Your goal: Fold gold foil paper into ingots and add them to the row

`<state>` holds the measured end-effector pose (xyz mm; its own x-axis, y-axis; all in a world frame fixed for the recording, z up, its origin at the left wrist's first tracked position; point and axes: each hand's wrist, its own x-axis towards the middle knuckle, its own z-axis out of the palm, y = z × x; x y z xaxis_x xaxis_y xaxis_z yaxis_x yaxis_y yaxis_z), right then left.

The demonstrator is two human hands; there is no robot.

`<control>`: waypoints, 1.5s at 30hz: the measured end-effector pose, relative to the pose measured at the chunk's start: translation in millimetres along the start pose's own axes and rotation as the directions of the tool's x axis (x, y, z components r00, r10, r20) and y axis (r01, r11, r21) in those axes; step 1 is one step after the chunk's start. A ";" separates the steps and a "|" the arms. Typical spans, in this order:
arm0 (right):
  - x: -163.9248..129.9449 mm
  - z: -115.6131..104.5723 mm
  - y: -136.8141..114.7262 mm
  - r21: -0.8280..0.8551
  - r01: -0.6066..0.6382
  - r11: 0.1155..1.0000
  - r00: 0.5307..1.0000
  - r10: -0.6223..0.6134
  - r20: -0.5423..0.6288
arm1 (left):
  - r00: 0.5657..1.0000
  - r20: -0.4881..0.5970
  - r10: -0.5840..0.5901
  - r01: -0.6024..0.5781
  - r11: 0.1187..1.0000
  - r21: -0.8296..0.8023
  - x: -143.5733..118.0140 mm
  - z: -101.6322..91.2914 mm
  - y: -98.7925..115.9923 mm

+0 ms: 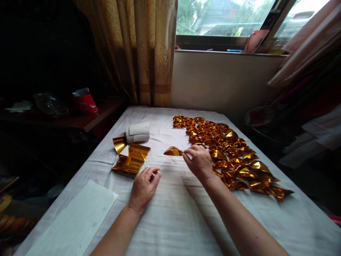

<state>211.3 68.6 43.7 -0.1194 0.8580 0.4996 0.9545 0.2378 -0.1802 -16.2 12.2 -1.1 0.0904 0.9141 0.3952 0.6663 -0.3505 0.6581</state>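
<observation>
My right hand (198,160) pinches one end of a folded gold foil paper ingot (173,151) between thumb and fingers, a little above the white sheet. Just beyond and to the right of that hand lie rows of similar folded gold foil ingots (226,140). My left hand (146,185) rests on the sheet with loosely bent fingers, the thumb apart from them, holding nothing. Close to its fingertips sits a stack of flat gold foil sheets (133,158), one of them curled up at the left.
White curled paper pieces (137,132) lie behind the foil stack. A long pale paper sheet (74,217) is at the near left of the white-covered surface (165,220). A dark side table (98,113) with a red container (84,101) stands left. Curtains (144,53) and a wall close off the back.
</observation>
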 end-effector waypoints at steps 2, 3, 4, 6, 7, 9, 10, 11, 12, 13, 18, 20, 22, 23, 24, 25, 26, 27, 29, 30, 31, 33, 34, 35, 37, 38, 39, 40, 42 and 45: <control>23.6 7.4 11.5 -0.037 -0.062 0.997 0.998 0.062 -0.016 | 1.000 -0.019 -0.004 0.004 1.000 -0.009 0.4 0.6 -1.8; 35.0 12.1 17.0 -0.056 -0.088 0.994 0.996 0.087 -0.019 | 1.000 -0.029 -0.004 0.003 1.000 -0.015 0.5 0.8 -2.4; 45.7 17.2 22.3 -0.082 -0.112 0.990 0.994 0.111 -0.021 | 0.999 -0.040 -0.003 0.002 1.000 -0.023 0.6 0.9 -2.9; 65.4 28.7 32.2 -0.132 -0.122 0.984 0.993 0.121 -0.014 | 0.998 -0.057 -0.007 0.005 0.999 -0.040 0.5 0.9 -3.6; 74.2 34.7 36.8 -0.150 -0.127 0.980 0.992 0.126 -0.016 | 0.998 -0.062 -0.010 0.007 0.999 -0.048 0.4 0.9 -3.9; 90.1 46.5 45.1 -0.181 -0.125 0.976 0.992 0.128 0.001 | 0.998 -0.068 -0.018 0.014 0.998 -0.059 0.0 1.1 -4.2; 97.2 52.0 48.8 -0.190 -0.129 0.973 0.991 0.132 0.005 | 0.997 -0.069 -0.023 0.019 0.998 -0.063 -0.1 1.3 -4.4; 103.6 57.0 52.0 -0.197 -0.133 0.971 0.990 0.138 0.011 | 0.997 -0.069 -0.027 0.023 0.997 -0.067 -0.2 1.5 -4.4; 109.3 61.4 54.9 -0.204 -0.138 0.969 0.989 0.145 0.020 | 0.997 -0.071 -0.031 0.026 0.997 -0.073 -0.1 1.7 -4.5; 114.4 65.3 57.4 -0.213 -0.149 0.966 0.987 0.157 0.024 | 0.997 -0.072 -0.036 0.031 0.996 -0.080 0.0 1.9 -4.5; 130.5 78.1 64.8 -0.265 -0.164 0.950 0.981 0.184 0.055 | 0.994 -0.088 -0.062 0.053 0.993 -0.107 1.8 1.8 -4.3; 133.9 81.5 66.2 -0.286 -0.175 0.942 0.977 0.202 0.069 | 0.994 -0.091 -0.061 0.051 0.992 -0.113 2.4 1.4 -4.1; 136.5 84.2 67.2 -0.301 -0.186 0.935 0.973 0.218 0.078 | 0.994 -0.088 -0.059 0.049 0.992 -0.113 2.7 1.1 -3.9; 137.5 85.0 67.5 -0.308 -0.191 0.932 0.971 0.226 0.082 | 0.995 -0.086 -0.057 0.047 0.993 -0.113 2.7 1.0 -3.9; 138.2 85.3 67.6 -0.315 -0.195 0.929 0.969 0.233 0.084 | 0.995 -0.085 -0.056 0.047 0.993 -0.112 2.6 1.0 -4.0; 138.6 85.1 67.3 -0.320 -0.200 0.926 0.967 0.238 0.086 | 0.995 -0.082 -0.058 0.048 0.993 -0.111 2.4 1.1 -4.2; 138.5 84.3 66.6 -0.322 -0.204 0.924 0.966 0.243 0.086 | 0.995 -0.080 -0.061 0.052 0.992 -0.111 2.1 1.3 -4.4; 137.7 82.8 65.3 -0.321 -0.210 0.923 0.965 0.249 0.085 | 0.995 -0.078 -0.066 0.057 0.992 -0.110 1.8 1.5 -4.7; 133.9 78.4 60.2 -0.304 -0.209 0.930 0.965 0.247 0.091 | 0.995 -0.074 -0.070 0.062 0.992 -0.109 1.3 1.9 -5.1; 131.0 75.9 56.2 -0.288 -0.197 0.937 0.966 0.235 0.105 | 0.995 -0.074 -0.068 0.060 0.992 -0.109 1.1 2.0 -5.2; 127.5 73.5 51.0 -0.268 -0.171 0.948 0.969 0.211 0.129 | 0.995 -0.075 -0.063 0.055 0.993 -0.108 1.1 2.1 -5.2; 119.5 70.2 37.9 -0.223 -0.079 0.972 0.968 0.128 0.216 | 0.996 -0.077 -0.055 0.047 0.993 -0.105 1.4 2.1 -5.0; 115.5 69.7 30.4 -0.210 -0.054 0.976 0.965 0.105 0.242 | 0.996 -0.077 -0.053 0.045 0.994 -0.101 1.6 2.0 -4.8; 111.7 70.2 22.7 -0.193 -0.023 0.981 0.961 0.075 0.268 | 0.996 -0.077 -0.050 0.042 0.994 -0.097 1.8 1.8 -4.8; 105.5 73.8 8.4 -0.156 0.039 0.987 0.947 0.013 0.321 | 0.996 -0.076 -0.042 0.035 0.995 -0.089 2.3 1.5 -4.8; 103.2 76.5 2.3 -0.138 0.067 0.988 0.939 -0.016 0.344 | 0.996 -0.077 -0.038 0.031 0.996 -0.086 2.4 1.4 -4.9; 101.6 79.4 -2.9 -0.122 0.091 0.988 0.931 -0.041 0.362 | 0.996 -0.080 -0.033 0.026 0.996 -0.086 2.6 1.2 -5.0; 100.5 82.5 -7.1 -0.110 0.108 0.988 0.925 -0.060 0.376 | 0.996 -0.083 -0.029 0.022 0.996 -0.085 2.7 1.0 -5.0; 99.8 87.9 -13.3 -0.100 0.124 0.987 0.918 -0.076 0.389 | 0.996 -0.086 -0.025 0.018 0.996 -0.085 2.8 0.6 -4.7; 101.7 93.5 -19.6 -0.096 0.141 0.985 0.914 -0.093 0.394 | 0.996 -0.079 -0.035 0.028 0.996 -0.082 3.0 0.5 -4.0</control>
<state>154.9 193.8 18.9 -0.3055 0.9419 0.1393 0.9497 0.3119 -0.0261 -18.1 16.5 -2.8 0.0084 0.9068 0.4214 0.6056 -0.3399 0.7195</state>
